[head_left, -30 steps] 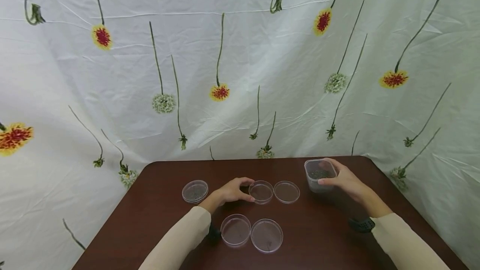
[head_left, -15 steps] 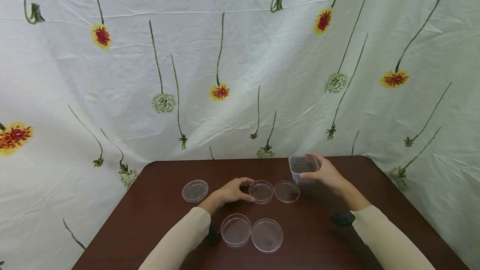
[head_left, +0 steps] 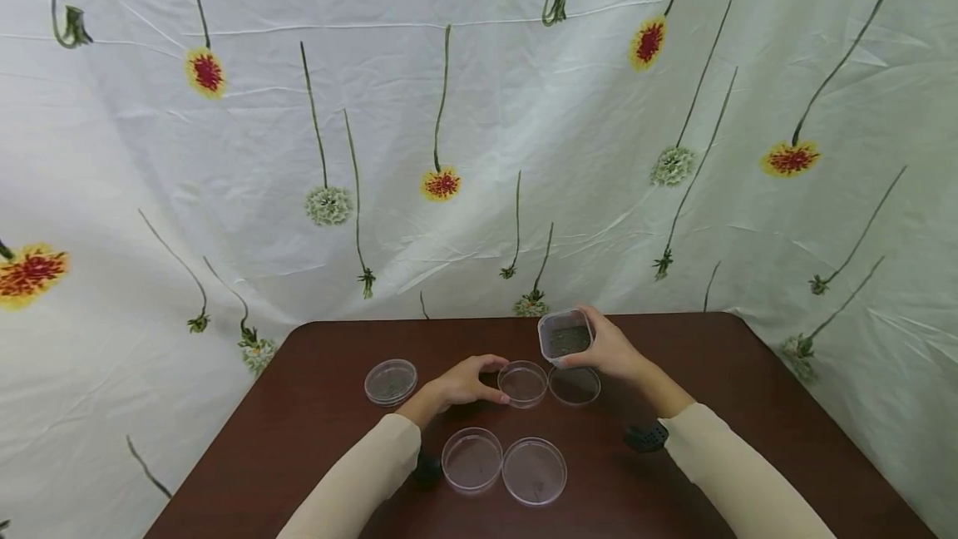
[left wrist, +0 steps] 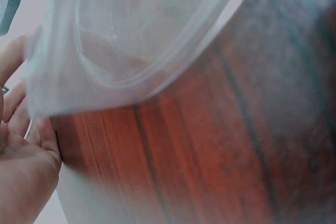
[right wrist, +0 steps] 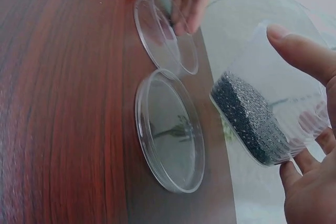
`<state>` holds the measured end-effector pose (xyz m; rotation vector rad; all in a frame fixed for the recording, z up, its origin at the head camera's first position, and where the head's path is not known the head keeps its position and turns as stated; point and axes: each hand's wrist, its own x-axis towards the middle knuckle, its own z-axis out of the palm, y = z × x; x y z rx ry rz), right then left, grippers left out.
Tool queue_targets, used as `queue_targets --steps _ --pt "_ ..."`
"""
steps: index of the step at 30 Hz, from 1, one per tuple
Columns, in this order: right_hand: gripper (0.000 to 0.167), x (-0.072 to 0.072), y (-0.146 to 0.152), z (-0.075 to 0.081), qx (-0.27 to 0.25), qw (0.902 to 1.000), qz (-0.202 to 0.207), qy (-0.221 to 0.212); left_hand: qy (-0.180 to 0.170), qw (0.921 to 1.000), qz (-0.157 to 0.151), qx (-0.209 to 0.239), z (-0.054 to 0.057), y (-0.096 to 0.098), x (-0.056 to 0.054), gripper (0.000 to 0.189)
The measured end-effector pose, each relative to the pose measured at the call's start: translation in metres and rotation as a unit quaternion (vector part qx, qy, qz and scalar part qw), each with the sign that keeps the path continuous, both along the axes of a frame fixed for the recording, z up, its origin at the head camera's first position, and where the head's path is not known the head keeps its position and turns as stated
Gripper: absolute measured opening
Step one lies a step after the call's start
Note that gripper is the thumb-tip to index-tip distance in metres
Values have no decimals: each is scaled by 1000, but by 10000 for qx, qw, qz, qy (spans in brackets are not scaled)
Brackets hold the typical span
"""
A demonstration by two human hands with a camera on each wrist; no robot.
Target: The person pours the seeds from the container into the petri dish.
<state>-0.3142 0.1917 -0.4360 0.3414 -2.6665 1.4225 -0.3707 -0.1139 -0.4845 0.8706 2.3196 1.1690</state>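
Observation:
My right hand (head_left: 614, 352) grips a clear square plastic tub (head_left: 561, 329) by its sides, held above the table. Dark, coarse grains (right wrist: 249, 114) lie in the tub, which tilts leftward in the head view. Below and beside it are a clear petri dish (head_left: 522, 383) and a shallow round dish or lid (head_left: 575, 387), set side by side. The thumb and fingers of my left hand (head_left: 473, 381) hold the left one of these by its rim. In the left wrist view a blurred, clear plastic piece (left wrist: 136, 77) fills the top.
Nearer me lie two more clear round dishes (head_left: 471, 460), side by side. A stack of clear dishes (head_left: 390, 381) stands on the left of the brown table (head_left: 299, 439). A white flowered cloth (head_left: 479, 123) hangs behind the table's far edge.
My right hand has carried the tub leftward from the right side, to over the pair of far dishes, and tipped it somewhat. The left hand has stayed at its dish.

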Motion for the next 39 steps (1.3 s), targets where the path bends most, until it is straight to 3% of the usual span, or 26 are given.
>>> queue_targets --steps 9,19,31,39 --pt "102 -6 -23 -4 673 9961 -47 569 -18 10000 9 31 -1 -1 0 64" --pt "102 -13 -39 -10 929 9917 118 877 -32 10000 19 50 -2 -1 -1 64" --pt "104 -15 -47 -15 2037 9697 -125 1339 -15 10000 -27 29 0 -1 0 64" --pt "102 -15 -51 -18 2381 9630 -150 1250 8 10000 -11 -41 1 -1 0 65"
